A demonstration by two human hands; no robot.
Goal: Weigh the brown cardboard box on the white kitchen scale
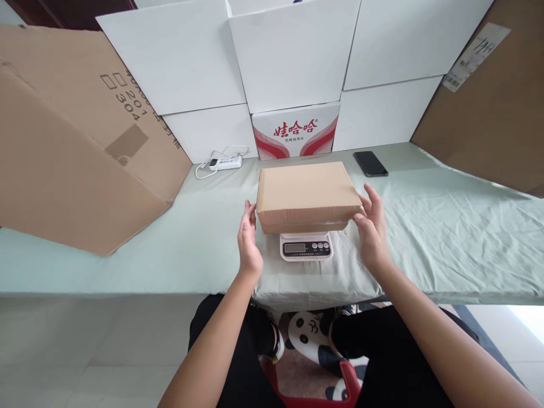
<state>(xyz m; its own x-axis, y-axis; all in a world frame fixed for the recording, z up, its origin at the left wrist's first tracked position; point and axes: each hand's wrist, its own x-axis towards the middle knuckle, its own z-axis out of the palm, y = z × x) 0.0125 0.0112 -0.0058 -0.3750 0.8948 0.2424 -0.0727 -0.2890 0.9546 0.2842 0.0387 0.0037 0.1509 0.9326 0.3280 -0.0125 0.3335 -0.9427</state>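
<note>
Here my left hand (pixel 249 241) and right hand (pixel 370 226) flank the cardboard box (pixel 306 195), both open with fingers loose at its ends, gripping nothing. The box lies flat on the scale (pixel 306 247), long axis running left to right.

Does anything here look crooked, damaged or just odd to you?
Nothing is spilled or broken. The brown box sits on the small scale and overhangs it on every side but the front, with the left hand and right hand open beside it. The big cardboard sheet at left leans askew.
</note>
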